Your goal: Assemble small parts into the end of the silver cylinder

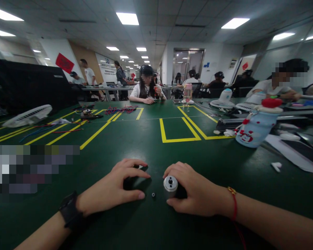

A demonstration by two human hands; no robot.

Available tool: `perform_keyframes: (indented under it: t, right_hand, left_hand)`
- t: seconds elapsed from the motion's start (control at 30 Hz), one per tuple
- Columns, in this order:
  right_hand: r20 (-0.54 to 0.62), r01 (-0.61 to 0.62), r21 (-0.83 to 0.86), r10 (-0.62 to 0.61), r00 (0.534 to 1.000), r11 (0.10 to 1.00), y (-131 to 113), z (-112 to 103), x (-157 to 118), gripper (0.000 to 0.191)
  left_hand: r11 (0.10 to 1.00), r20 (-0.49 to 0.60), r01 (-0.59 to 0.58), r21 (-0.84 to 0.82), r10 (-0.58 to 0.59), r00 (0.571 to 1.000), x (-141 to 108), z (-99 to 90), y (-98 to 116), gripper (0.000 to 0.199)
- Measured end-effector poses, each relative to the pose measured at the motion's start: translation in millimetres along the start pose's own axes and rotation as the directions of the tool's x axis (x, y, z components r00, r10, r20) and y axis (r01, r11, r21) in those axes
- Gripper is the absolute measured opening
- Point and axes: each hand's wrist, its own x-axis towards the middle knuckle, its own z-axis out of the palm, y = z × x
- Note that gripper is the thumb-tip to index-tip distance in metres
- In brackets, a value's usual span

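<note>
A silver cylindrical motor (170, 187) stands upright on the green table, its round end with a dark centre facing up. Around its right side curl the fingers and thumb of my right hand (189, 189), gripping it. To the left, a small dark ring-like part (153, 195) lies on the tabletop between my two hands. My left hand (120, 182) rests close to that part, fingers and thumb spread apart with nothing held. Whether its underside touches the table is hard to see.
A light blue bottle (258, 126) with a red top stands at right, near white papers (294, 152). Wires (121, 109) and a white fan (28, 116) lie farther off at left. Yellow tape (181, 140) marks the green table (135, 139). Across it sits a person (147, 90).
</note>
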Motion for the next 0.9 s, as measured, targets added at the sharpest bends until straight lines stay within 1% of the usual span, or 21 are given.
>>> perform_keyframes:
  t: [0.07, 0.17, 0.23, 0.3, 0.4, 0.5, 0.63, 0.9]
  right_hand:
    - [0.000, 0.004, -0.004, -0.004, 1.000, 1.000, 1, 1, 0, 0.039]
    - [-0.004, 0.005, -0.017, -0.005, 1.000, 1.000, 2, 2, 0, 0.039]
    - [-0.008, 0.008, -0.025, -0.008, 1.000, 1.000, 1, 2, 0, 0.039]
    - [-0.010, 0.013, -0.034, -0.013, 1.000, 0.999, 1, 3, 1, 0.037]
    - [-0.011, 0.018, -0.053, -0.018, 1.000, 0.998, 1, 4, 2, 0.036]
    - [-0.017, 0.025, -0.076, -0.026, 1.000, 0.997, 2, 6, 3, 0.032]
    - [-0.020, 0.040, -0.091, -0.042, 0.999, 0.995, 4, 8, 3, 0.030]
    - [-0.027, 0.039, -0.099, -0.041, 0.999, 0.994, 2, 7, 3, 0.029]
  left_hand:
    - [0.999, 0.014, -0.032, -0.012, 0.032, 0.999, 0, 7.7, 11, 0.032]
    - [0.997, -0.020, -0.068, -0.040, 0.067, 0.998, 3, 16.5, 18, 0.014]
    - [0.993, -0.056, -0.080, -0.081, 0.076, 0.996, 6, 18.8, 21, 0.007]
    - [0.986, -0.105, -0.085, -0.147, 0.070, 0.992, 11, 18.3, 27, 0.008]
    - [0.969, -0.205, -0.102, -0.226, 0.055, 0.977, 16, 14.8, 42, 0.010]
    - [0.965, -0.289, -0.147, -0.216, 0.080, 0.954, 19, 13.3, 59, 0.011]
    - [0.973, -0.294, -0.181, -0.140, 0.134, 0.946, 20, 16.8, 69, 0.015]
    - [0.978, -0.281, -0.191, -0.084, 0.161, 0.946, 17, 19.9, 70, 0.021]
